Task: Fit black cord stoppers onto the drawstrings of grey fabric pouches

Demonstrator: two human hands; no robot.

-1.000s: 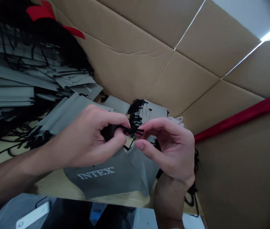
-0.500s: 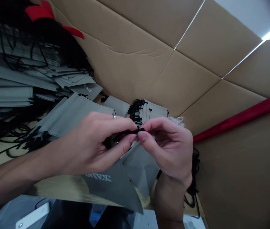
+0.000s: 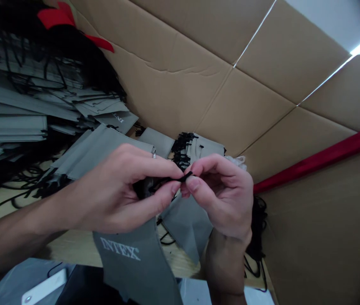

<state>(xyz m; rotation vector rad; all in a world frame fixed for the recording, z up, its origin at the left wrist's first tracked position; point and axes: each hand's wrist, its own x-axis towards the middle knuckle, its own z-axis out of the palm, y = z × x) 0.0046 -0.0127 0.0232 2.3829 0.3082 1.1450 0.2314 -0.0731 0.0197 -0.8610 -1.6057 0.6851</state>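
Head view: my left grip (image 3: 129, 190) narrow, thumb and forefinger pinching black cord (image 3: 186, 176); my right grip (image 3: 226, 195) just beside, closed on cord's tip. Grey bag (image 3: 135, 273) (white INTEX lettering up top) hangs below left grip, past front edge of tabletop (image 3: 75, 250). Second grey bag (image 3: 188, 226) lies between. Piled bags (image 3: 11, 127) at left, cardboard (image 3: 173, 93) behind.

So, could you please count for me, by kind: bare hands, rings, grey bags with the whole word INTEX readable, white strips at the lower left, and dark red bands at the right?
Hands: 2 (left hand, right hand)
Ring: 1
Grey bag with whole INTEX: 1
White strip: 1
Dark red band: 1
Total: 6
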